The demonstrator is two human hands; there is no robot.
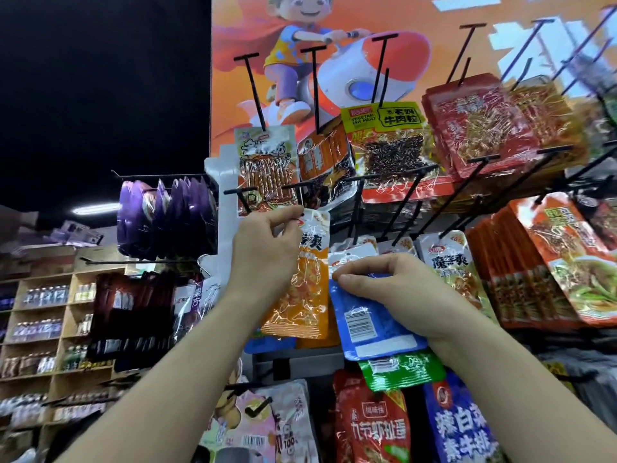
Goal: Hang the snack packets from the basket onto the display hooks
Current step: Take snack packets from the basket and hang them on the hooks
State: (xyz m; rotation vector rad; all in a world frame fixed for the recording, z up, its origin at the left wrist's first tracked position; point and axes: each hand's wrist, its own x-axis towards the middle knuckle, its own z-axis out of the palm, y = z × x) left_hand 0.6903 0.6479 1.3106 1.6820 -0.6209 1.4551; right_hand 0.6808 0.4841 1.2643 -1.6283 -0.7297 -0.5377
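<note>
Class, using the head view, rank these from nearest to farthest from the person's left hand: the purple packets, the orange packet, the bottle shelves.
1. Orange packet: pinched at its top by the left hand.
2. Purple packets: hanging up and to the left of the hand.
3. Bottle shelves: far left, in the background.

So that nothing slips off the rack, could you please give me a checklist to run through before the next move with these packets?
1. Left hand grips the orange packet near its top: ok.
2. Orange packet's hole threaded on a hook: cannot tell, the fingers cover it.
3. Right hand pinches the blue packet: ok.
4. Blue packet front outward: not ok, its barcode faces the camera.
5. Green packet below it secured: cannot tell.
</note>
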